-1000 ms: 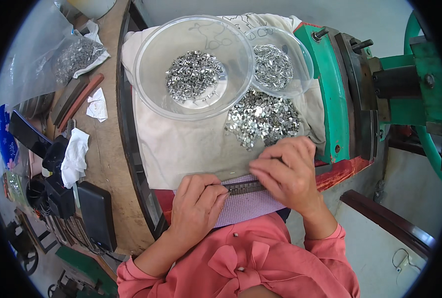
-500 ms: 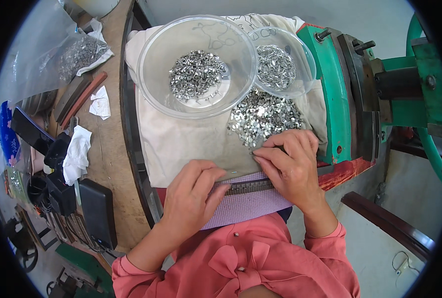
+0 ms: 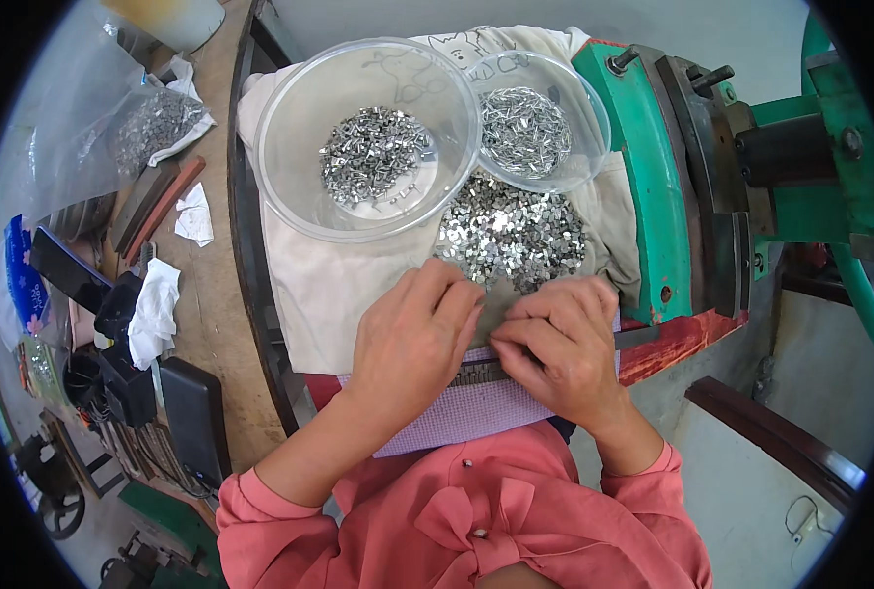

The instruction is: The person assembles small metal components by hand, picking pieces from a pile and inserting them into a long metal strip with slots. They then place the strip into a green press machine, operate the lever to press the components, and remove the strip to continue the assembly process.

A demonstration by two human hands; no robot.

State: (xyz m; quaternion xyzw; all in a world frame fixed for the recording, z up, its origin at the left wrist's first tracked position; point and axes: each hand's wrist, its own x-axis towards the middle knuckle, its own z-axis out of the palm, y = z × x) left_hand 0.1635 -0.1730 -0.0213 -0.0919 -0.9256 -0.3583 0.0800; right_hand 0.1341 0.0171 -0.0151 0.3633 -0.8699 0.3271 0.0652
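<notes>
Both hands rest curled on a thin metal strip (image 3: 476, 373) just below the loose pile of metal bits (image 3: 512, 234): left hand (image 3: 412, 339) pressing down, right hand (image 3: 563, 346) pinching it. A nudge could scatter the pile off the cloth (image 3: 329, 285)

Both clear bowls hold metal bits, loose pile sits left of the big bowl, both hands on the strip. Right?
Not quite. In the head view the loose pile lies below the small bowl, right of the big bowl. Both bowls hold metal bits, and the left hand and right hand rest on the strip.
</notes>
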